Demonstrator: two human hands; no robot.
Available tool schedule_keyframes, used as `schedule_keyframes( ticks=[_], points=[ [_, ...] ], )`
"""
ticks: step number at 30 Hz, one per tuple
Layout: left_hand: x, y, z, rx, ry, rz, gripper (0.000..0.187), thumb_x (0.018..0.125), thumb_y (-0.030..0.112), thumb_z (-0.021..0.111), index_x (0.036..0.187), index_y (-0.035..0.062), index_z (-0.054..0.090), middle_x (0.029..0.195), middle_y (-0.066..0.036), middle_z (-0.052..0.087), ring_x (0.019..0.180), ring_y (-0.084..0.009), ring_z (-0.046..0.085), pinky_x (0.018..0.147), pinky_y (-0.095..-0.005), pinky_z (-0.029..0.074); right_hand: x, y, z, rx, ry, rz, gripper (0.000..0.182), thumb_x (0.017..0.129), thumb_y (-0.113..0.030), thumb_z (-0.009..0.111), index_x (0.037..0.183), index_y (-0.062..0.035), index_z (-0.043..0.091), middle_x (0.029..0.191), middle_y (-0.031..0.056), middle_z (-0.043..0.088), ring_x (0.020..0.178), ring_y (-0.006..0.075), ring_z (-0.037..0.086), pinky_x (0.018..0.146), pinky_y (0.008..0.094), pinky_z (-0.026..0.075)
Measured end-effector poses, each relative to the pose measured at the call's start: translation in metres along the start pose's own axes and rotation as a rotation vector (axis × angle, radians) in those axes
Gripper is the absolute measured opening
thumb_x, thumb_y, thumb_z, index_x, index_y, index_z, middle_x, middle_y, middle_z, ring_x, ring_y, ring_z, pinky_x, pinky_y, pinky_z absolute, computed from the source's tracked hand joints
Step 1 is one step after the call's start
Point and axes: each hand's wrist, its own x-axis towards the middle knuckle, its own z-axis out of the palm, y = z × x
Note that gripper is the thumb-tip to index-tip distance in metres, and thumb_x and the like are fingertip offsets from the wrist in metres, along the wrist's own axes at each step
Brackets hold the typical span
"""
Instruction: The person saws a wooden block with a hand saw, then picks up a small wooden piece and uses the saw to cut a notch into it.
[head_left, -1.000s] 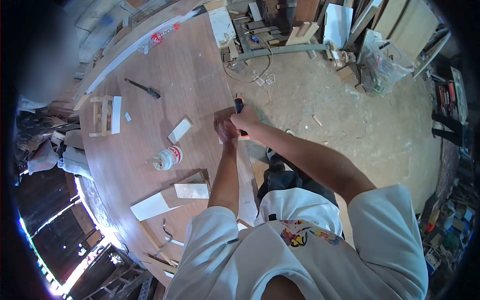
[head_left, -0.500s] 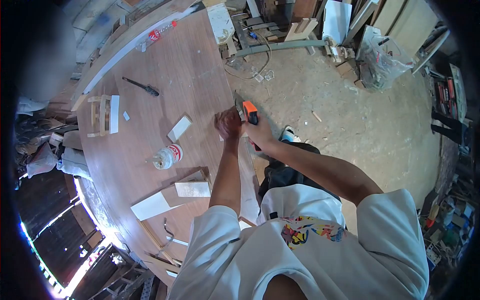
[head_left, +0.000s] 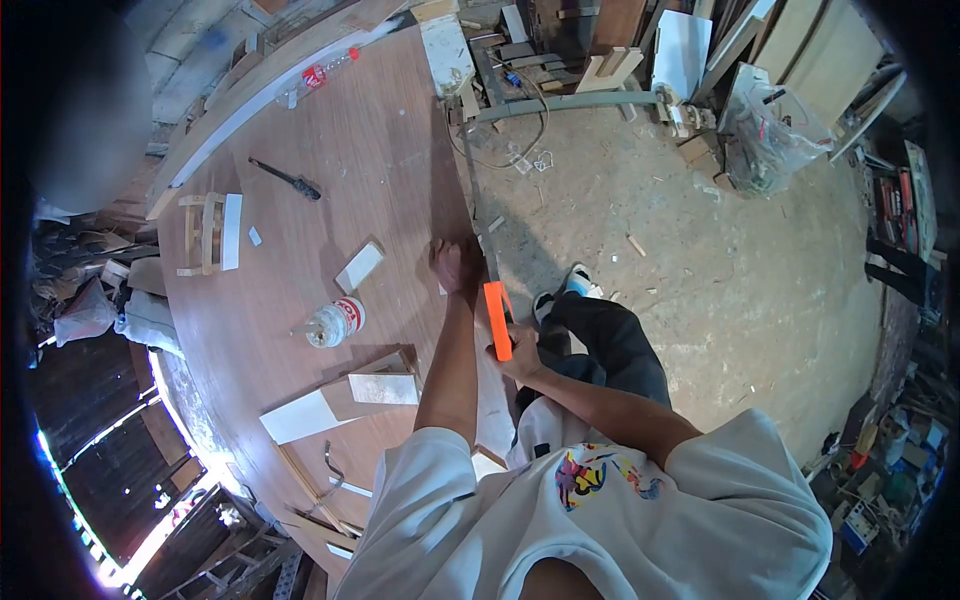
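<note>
My right hand (head_left: 520, 353) is closed on the orange handle (head_left: 498, 322) of a saw, just off the table's edge. The saw's dark, narrow blade (head_left: 484, 240) points away from me along that edge. My left hand (head_left: 455, 266) is closed and pressed down at the edge of the brown table (head_left: 390, 150), left of the saw. A bit of white shows beneath it, but what it grips is mostly hidden.
On the table lie a white-faced block (head_left: 360, 267), a plastic bottle (head_left: 335, 322), a dark tool (head_left: 285, 178), a small wooden frame (head_left: 210, 234) and white-faced boards (head_left: 385, 388). A clear bag (head_left: 775, 145) and leaning boards stand beyond the floor (head_left: 700, 280).
My right hand and the saw handle have moved back toward my body, and more of the blade shows. My left hand stays in about the same place at the edge.
</note>
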Motion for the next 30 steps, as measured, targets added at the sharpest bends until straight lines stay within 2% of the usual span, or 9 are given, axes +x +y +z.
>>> schedule_keyframes(
  ticks=[2, 9, 11, 12, 16, 17, 20, 23, 30],
  points=[
    [0.001, 0.002, -0.002, -0.006, -0.081, -0.049, 0.018, 0.074, 0.018, 0.060, 0.061, 0.0064, 0.064, 0.067, -0.013, 0.064, 0.071, -0.0316, 0.061, 0.078, -0.0448, 0.046, 0.002, -0.005, -0.007, -0.079, -0.018, -0.033, 0.013, 0.062, -0.003, 0.066, 0.065, 0.0012, 0.054, 0.055, 0.0122, 0.053, 0.049, 0.0200, 0.055, 0.049, 0.0317, 0.042],
    [0.003, 0.001, 0.002, -0.007, -0.049, -0.074, 0.019, 0.074, 0.017, 0.061, 0.060, 0.0052, 0.063, 0.069, -0.013, 0.064, 0.070, -0.0299, 0.061, 0.079, -0.0426, 0.046, -0.037, -0.040, -0.075, 0.009, -0.007, -0.065, 0.016, 0.061, -0.005, 0.068, 0.063, -0.0003, 0.053, 0.055, 0.0109, 0.053, 0.048, 0.0187, 0.054, 0.048, 0.0310, 0.041],
    [0.003, -0.002, 0.004, -0.077, -0.016, -0.052, 0.018, 0.074, 0.016, 0.061, 0.061, 0.0042, 0.062, 0.071, -0.013, 0.064, 0.068, -0.0290, 0.059, 0.077, -0.0409, 0.045, -0.042, -0.061, -0.107, -0.012, -0.039, -0.073, 0.015, 0.066, -0.004, 0.067, 0.063, -0.0015, 0.052, 0.055, 0.0066, 0.051, 0.047, 0.0172, 0.052, 0.047, 0.0301, 0.039],
    [0.003, -0.002, 0.004, -0.076, -0.009, -0.051, 0.018, 0.074, 0.016, 0.061, 0.061, 0.0042, 0.062, 0.071, -0.013, 0.064, 0.068, -0.0290, 0.059, 0.077, -0.0409, 0.045, -0.050, -0.037, -0.113, -0.040, 0.049, -0.138, 0.015, 0.070, -0.004, 0.067, 0.065, -0.0018, 0.053, 0.055, 0.0020, 0.048, 0.047, 0.0108, 0.048, 0.045, 0.0276, 0.037],
    [0.009, -0.002, -0.001, -0.054, 0.064, -0.049, 0.020, 0.078, 0.013, 0.058, 0.060, 0.0039, 0.059, 0.067, -0.013, 0.060, 0.068, -0.0298, 0.058, 0.076, -0.0411, 0.043, -0.058, -0.021, -0.159, 0.258, 0.158, 0.145, 0.013, 0.071, 0.009, 0.060, 0.068, -0.0016, 0.054, 0.059, -0.0016, 0.048, 0.052, 0.0056, 0.045, 0.045, 0.0224, 0.033],
    [0.008, -0.002, -0.004, -0.075, 0.055, -0.093, 0.021, 0.079, 0.013, 0.057, 0.060, 0.0037, 0.058, 0.067, -0.013, 0.059, 0.069, -0.0299, 0.057, 0.075, -0.0414, 0.042, -0.056, -0.016, -0.171, 0.253, 0.177, 0.097, 0.014, 0.070, 0.013, 0.057, 0.067, -0.0007, 0.053, 0.058, -0.0014, 0.047, 0.052, 0.0064, 0.044, 0.045, 0.0229, 0.034],
    [0.009, -0.004, -0.010, -0.152, 0.064, -0.092, 0.023, 0.082, 0.015, 0.057, 0.064, 0.0030, 0.053, 0.069, -0.012, 0.057, 0.072, -0.0296, 0.056, 0.079, -0.0372, 0.040, -0.049, -0.033, -0.202, -0.033, 0.261, 0.141, 0.013, 0.068, 0.009, 0.059, 0.065, -0.0020, 0.053, 0.055, 0.0004, 0.051, 0.051, 0.0079, 0.050, 0.045, 0.0237, 0.038],
    [0.004, -0.001, -0.026, -0.237, -0.007, -0.054, 0.013, 0.083, 0.015, 0.057, 0.076, 0.0038, 0.059, 0.081, -0.011, 0.060, 0.083, -0.0302, 0.055, 0.080, -0.0409, 0.041, -0.049, -0.035, -0.221, 0.003, 0.337, 0.312, 0.012, 0.069, 0.003, 0.062, 0.061, -0.0025, 0.055, 0.055, -0.0006, 0.053, 0.049, 0.0081, 0.049, 0.046, 0.0243, 0.038],
    [-0.015, -0.021, -0.037, -0.375, -0.095, 0.116, 0.022, 0.086, 0.025, 0.058, 0.086, 0.0039, 0.062, 0.087, -0.012, 0.061, 0.091, -0.0285, 0.056, 0.089, -0.0385, 0.038, -0.050, -0.041, -0.222, 0.113, 0.424, 0.343, 0.015, 0.072, 0.002, 0.060, 0.061, -0.0032, 0.051, 0.053, 0.0010, 0.050, 0.044, 0.0097, 0.047, 0.041, 0.0250, 0.037]
  ],
)
